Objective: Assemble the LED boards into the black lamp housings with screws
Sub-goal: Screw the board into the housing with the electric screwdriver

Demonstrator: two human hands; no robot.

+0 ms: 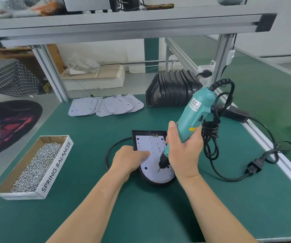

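A black lamp housing (158, 184) lies on the green mat in front of me, with a white LED board (151, 146) seated inside it. My left hand (128, 159) rests on the housing's left edge, its index finger pressing flat on the board. My right hand (185, 151) grips a teal electric screwdriver (193, 113), tilted, with its bit tip (158, 170) touching the lower middle of the board. A stack of loose LED boards (106, 106) lies at the back of the mat. Several empty black housings (172, 90) stand stacked at the back right.
A cardboard box marked SPRING BALANCER (36, 165) full of silver screws sits at the left. The screwdriver's black cable (228, 155) loops over the mat to the right, ending in a plug (253, 167). An aluminium frame shelf (123, 23) hangs overhead.
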